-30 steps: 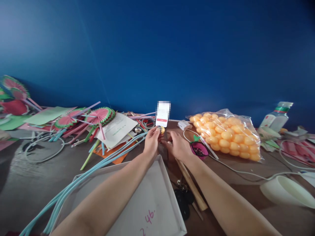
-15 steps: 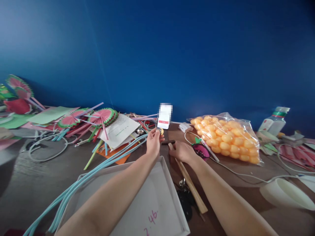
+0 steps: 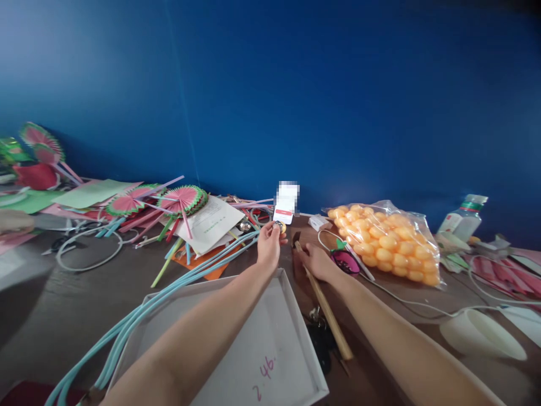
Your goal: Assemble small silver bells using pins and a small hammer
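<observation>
Blue wall [image 3: 270, 101] behind everything; below it the brown bench [image 3: 84, 316], cluttered on both sides. We note a shallow white tray [image 3: 291, 349] under the left forearm, pale blue tubes [image 3: 188, 277] slanting over its left side, and a clear bag of orange balls [image 3: 391, 242] off to the right. Next in size, a wooden stick [image 3: 327, 310] lies on or just above the bench, right of the tray; its long axis slants from the hands back toward us and rightward. The right hand [image 3: 316, 260] is the nearer, touching the far end with fingers curled; whether it grips or only rests there we cannot tell. The left hand [image 3: 269, 242] is left of that end, apart from the stick, fingers pinched on the smallest item we record: a shiny bell-like ball [image 3: 279, 225], just below the propped phone [image 3: 283, 213].
</observation>
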`<state>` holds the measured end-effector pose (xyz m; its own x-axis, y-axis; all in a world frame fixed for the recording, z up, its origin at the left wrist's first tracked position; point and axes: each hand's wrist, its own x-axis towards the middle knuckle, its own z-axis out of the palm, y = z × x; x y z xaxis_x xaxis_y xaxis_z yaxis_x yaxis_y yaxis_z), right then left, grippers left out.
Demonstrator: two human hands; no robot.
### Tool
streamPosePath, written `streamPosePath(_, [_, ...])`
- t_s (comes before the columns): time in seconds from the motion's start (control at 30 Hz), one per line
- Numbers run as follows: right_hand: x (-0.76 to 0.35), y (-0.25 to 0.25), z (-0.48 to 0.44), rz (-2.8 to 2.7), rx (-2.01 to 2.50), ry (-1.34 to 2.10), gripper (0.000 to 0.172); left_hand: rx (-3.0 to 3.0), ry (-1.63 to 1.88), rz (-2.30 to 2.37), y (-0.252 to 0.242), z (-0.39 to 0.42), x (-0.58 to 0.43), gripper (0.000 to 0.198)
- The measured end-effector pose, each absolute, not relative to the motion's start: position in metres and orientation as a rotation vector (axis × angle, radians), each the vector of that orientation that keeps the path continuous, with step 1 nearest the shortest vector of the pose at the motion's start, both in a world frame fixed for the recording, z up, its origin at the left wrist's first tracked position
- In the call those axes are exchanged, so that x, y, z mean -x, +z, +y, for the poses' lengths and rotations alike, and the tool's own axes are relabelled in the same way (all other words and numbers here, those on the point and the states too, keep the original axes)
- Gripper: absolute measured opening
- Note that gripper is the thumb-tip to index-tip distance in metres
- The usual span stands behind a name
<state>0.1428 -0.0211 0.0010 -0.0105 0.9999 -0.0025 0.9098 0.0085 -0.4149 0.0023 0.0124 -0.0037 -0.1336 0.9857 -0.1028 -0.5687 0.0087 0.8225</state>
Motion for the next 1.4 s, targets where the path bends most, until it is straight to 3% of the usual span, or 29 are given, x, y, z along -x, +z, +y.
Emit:
streamPosePath(0.27, [-0.154,-0.019,-0.045,-1.416,1.552,0.935,0.025,-0.659,1.393,0.969,0.000,0.009,-0.003,0.019])
streamPosePath(0.57, [-0.155,0.013,-0.066,-1.301,1.279,0.905,0.032,-0.753,1.301,0.918,0.000,0.004,-0.004,0.018])
streamPosePath(0.8, [-0.144,0.015,-0.074,-1.299,1.230,0.971,0.040,-0.840,1.279,0.872,0.000,0.003,-0.006,0.025])
streamPosePath(1.4, [-0.146,0.011,-0.072,-1.302,1.265,0.957,0.041,-0.883,1.295,0.865,0.003,0.000,-0.007,0.026])
